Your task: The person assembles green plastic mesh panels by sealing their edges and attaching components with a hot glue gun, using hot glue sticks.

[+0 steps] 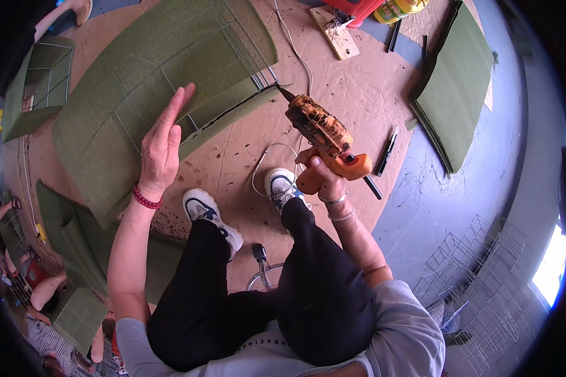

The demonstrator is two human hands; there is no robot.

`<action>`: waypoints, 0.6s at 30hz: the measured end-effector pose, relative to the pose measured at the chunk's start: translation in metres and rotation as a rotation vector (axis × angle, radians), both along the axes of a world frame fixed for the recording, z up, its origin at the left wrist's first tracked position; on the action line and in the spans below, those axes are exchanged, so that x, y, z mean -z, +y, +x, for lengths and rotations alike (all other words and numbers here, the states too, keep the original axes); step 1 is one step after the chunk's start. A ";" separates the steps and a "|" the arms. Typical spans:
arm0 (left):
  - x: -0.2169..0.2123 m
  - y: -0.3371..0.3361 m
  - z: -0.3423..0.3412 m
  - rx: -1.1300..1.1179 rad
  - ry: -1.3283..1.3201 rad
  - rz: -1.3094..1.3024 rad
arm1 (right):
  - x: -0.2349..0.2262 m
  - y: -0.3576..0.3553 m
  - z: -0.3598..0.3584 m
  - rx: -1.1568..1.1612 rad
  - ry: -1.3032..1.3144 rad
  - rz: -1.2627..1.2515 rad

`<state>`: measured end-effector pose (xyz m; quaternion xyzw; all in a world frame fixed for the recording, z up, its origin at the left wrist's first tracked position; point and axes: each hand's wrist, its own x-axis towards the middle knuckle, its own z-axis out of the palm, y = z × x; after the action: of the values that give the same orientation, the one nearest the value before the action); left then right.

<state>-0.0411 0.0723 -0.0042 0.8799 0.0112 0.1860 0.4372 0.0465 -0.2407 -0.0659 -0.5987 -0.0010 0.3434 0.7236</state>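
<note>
My right hand is wrapped round the handle of an orange hot glue gun, its body smeared with dark residue. A black glue stick pokes out of its back end. The gun's dark nozzle points up and left, at the near right corner of a green mesh fabric piece over a wire frame; I cannot tell whether it touches. My left hand is open, fingers straight and together, over or against the near side of that piece, holding nothing. A dark line runs along the fabric's near edge.
A stack of green fabric sheets lies at right. Loose black glue sticks and a stained wooden board are on the cardboard floor cover. A white cord runs past the piece. Wire frames stand lower right; other people sit at left.
</note>
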 end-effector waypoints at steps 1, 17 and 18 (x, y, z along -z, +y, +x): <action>0.000 0.000 0.000 -0.007 0.009 0.008 | 0.001 0.002 -0.001 0.009 0.007 0.015; -0.001 -0.001 0.000 0.004 0.020 0.015 | -0.007 0.006 0.000 0.028 -0.017 0.005; -0.001 -0.001 0.000 0.007 0.015 0.017 | -0.007 0.007 0.000 -0.001 -0.005 -0.016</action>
<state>-0.0408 0.0714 -0.0031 0.8849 0.0099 0.1779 0.4304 0.0463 -0.2341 -0.0587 -0.6054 -0.0002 0.3423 0.7186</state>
